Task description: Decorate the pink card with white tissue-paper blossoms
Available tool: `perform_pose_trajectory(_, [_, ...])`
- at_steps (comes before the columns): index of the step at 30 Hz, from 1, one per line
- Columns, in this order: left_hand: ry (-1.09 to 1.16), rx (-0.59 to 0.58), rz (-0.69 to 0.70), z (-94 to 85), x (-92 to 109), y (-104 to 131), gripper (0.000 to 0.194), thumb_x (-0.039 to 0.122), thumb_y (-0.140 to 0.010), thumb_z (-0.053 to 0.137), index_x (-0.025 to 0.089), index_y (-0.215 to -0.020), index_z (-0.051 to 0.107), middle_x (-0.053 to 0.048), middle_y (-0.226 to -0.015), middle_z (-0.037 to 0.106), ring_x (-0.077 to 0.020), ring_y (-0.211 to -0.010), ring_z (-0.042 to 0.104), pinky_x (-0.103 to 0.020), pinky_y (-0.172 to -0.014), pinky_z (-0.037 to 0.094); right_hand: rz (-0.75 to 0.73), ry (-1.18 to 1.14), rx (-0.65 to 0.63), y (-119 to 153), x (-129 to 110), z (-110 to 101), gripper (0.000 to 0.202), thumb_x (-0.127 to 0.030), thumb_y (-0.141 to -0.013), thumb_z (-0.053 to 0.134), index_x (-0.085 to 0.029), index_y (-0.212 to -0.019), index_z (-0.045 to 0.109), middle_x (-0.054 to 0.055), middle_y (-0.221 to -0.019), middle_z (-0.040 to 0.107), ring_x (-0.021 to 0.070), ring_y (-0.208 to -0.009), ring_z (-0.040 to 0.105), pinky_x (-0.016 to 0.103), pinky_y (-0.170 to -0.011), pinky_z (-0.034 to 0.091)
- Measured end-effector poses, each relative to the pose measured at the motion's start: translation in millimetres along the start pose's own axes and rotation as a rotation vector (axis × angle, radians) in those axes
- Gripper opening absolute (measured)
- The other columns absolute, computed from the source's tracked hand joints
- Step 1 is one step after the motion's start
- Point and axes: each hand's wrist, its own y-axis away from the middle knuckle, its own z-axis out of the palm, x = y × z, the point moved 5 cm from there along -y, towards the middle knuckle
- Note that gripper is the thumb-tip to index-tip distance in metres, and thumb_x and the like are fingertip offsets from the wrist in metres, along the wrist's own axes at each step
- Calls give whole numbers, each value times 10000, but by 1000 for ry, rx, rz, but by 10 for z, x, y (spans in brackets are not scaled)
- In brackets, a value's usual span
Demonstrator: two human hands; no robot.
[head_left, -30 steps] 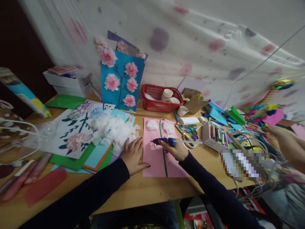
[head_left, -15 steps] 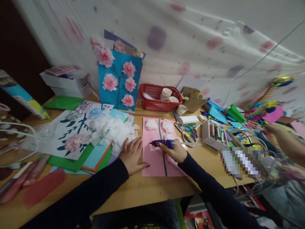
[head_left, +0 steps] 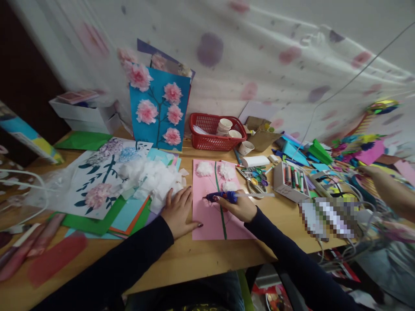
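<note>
A pink sheet [head_left: 207,224] lies on the table, bearing a green stem line and several white tissue flowers [head_left: 205,169] on its upper half. My right hand [head_left: 240,206] is wrapped round a blue hot glue gun [head_left: 229,196], a clear glue stick [head_left: 256,195] poking out of its back. The gun's nozzle points left, over the sheet's left half; whether it touches the paper I cannot tell. Flat at the sheet's left edge rests my left hand [head_left: 180,212], fingers spread. Its fingertips are beside a pile of white tissue [head_left: 152,179].
Behind stand a blue flower picture [head_left: 145,134] and a red basket [head_left: 207,140] with paper cups. To the right are scissors [head_left: 253,186], a box of markers [head_left: 287,190] and coloured paper scraps. Another person's arm [head_left: 389,190] reaches in at far right.
The camera view has shifted slightly. The glue gun stays over nearly the same spot of the pink sheet, and my left hand has hardly moved.
</note>
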Motion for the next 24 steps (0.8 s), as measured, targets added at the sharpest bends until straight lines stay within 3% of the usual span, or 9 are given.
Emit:
perform_pose_trajectory(7, [-7, 7, -2, 7, 4, 1, 847, 703, -729, 417, 118, -1341, 388, -169, -1408, 374, -328, -1278, 302, -540, -1062, 80, 67, -62, -28, 88, 118, -68, 417, -480, -846, 493, -165, -629, 659, -2, -497, 595, 115, -470, 546, 217, -482, 419])
perform_pose_trajectory(19, [-19, 25, 0, 19, -2, 8, 845, 713, -732, 395, 122, -1335, 398, -160, -1412, 373, -320, -1281, 303, -529, -1065, 71, 96, -88, -20, 181, 154, -121, 406, -461, -827, 529, -167, -568, 634, 10, -506, 600, 119, -471, 544, 216, -473, 404])
perform_pose_trajectory(24, [-37, 45, -4, 20, 8, 5, 834, 717, -722, 404, 143, -1327, 415, -150, -1405, 384, -329, -1280, 300, -522, -1062, 89, 67, -106, -13, 147, 166, -33, 409, -478, -820, 530, -168, -569, 620, 13, -498, 601, 122, -460, 534, 223, -474, 417])
